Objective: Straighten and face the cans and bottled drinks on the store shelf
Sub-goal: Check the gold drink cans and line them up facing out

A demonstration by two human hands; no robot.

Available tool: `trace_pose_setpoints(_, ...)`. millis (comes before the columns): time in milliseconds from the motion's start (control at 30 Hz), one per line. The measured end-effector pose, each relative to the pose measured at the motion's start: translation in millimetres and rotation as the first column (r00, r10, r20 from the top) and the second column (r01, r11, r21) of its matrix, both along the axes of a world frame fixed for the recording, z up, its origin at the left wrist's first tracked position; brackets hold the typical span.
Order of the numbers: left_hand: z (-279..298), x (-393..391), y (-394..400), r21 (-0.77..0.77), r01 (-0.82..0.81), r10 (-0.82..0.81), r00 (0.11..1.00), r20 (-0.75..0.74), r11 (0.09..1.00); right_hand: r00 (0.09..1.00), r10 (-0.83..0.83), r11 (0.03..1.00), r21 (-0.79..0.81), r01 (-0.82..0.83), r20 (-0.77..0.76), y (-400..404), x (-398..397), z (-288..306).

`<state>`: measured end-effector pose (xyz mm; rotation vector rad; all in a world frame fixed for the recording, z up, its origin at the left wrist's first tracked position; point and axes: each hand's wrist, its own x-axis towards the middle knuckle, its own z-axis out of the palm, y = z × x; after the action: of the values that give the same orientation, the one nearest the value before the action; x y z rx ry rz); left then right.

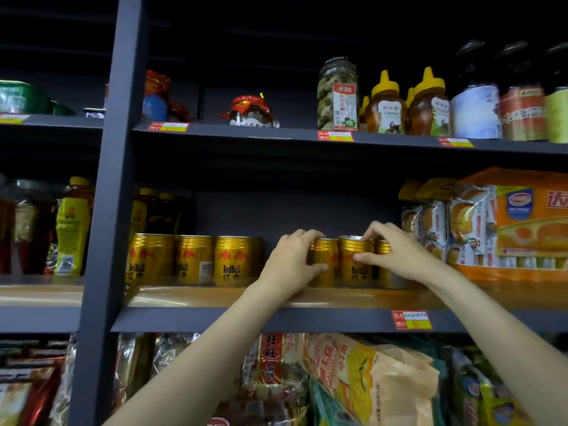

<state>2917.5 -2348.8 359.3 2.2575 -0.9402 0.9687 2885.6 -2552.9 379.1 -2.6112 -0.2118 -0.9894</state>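
Gold Red Bull cans stand on the middle shelf (215,298). Three of them (233,261) line up at the left with their labels toward me. Further right, my left hand (289,261) grips one gold can (322,259) from its left side. My right hand (396,253) pinches the neighbouring gold can (353,265), fingers on its rim and thumb on its front. Another can (382,247) peeks out behind my right hand, mostly hidden. Dark bottled drinks (153,210) stand behind the left cans.
An orange cake box and bread packs (507,229) sit right of the cans. Jars and honey bottles (387,103) fill the upper shelf. Snack bags (353,379) crowd the shelf below. A dark upright post (104,210) divides the bays; bottles (72,226) stand in the left bay.
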Motion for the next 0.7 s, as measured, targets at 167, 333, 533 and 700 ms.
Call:
trace_pose_setpoints(167, 2, 6, 2, -0.025, -0.019, 0.019, 1.0, -0.025, 1.0, 0.997, 0.071, 0.997, 0.045, -0.07, -0.01, -7, -1, 0)
trace_pose_setpoints(333, 4, 10, 5, -0.062, 0.013, -0.016, 0.999, -0.045, 0.998, 0.995, 0.102, 0.991, 0.093, -0.101, -0.002, -6, 7, 6)
trace_pose_setpoints(533, 6, 9, 1, -0.064, 0.014, -0.016, 0.999, -0.04, 0.998, 0.988, -0.005, 0.999, -0.037, -0.001, -0.156, -12, 3, 2)
trace_pose_setpoints(700, 6, 10, 1, -0.061, 0.019, -0.021, 0.999, -0.028, 0.998, 0.987, -0.118, 0.978, -0.187, 0.097, -0.105, -4, 0, 2)
